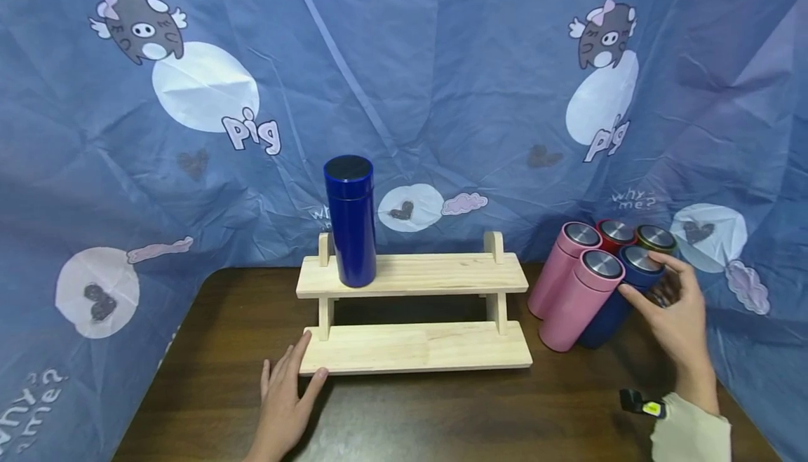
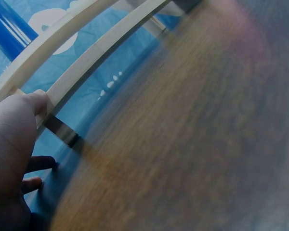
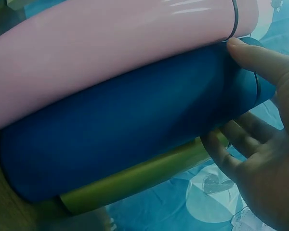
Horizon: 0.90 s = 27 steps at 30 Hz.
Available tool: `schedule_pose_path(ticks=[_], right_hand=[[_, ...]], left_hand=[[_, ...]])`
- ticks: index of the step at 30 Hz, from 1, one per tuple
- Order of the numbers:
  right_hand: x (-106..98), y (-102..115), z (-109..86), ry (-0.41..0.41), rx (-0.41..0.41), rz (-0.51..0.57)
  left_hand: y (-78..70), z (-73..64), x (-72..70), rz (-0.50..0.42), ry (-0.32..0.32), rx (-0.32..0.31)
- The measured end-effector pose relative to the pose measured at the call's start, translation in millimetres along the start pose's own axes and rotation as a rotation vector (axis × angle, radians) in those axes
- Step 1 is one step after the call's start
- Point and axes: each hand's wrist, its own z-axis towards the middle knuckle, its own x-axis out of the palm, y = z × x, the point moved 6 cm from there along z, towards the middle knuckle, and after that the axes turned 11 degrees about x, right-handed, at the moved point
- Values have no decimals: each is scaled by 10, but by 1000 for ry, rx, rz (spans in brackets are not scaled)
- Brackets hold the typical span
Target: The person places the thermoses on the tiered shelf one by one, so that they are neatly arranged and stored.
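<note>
At the right, my right hand (image 1: 678, 308) holds the top of a dark blue thermos flask (image 1: 609, 316). In the right wrist view its thumb lies on one side of the flask and the fingers curl on the other. Two pink flasks (image 1: 571, 306) stand to the left of it, with a red flask (image 1: 615, 232) and a green flask (image 3: 135, 185) behind, mostly hidden. My left hand (image 1: 284, 402) touches the left end of a two-step wooden rack (image 1: 416, 346), fingers extended, thumb at the front edge. A glossy blue flask (image 1: 353, 231) stands upright on the rack's upper step.
The rack stands on a dark brown wooden table (image 1: 442, 420). Behind and at both sides hangs a blue cloth (image 1: 404, 62) printed with pigs and hearts. The flasks at the right stand close together near the cloth.
</note>
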Motion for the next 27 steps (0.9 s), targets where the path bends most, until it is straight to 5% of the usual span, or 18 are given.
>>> schedule_pose_path(ticks=[9,27], right_hand=[[13,-5,-9,-40,15,-33],[-48,0,14,-121,-91,-3]], left_hand=[[3,6,0,8,3,-2],[17,5,1,6,1,-7]])
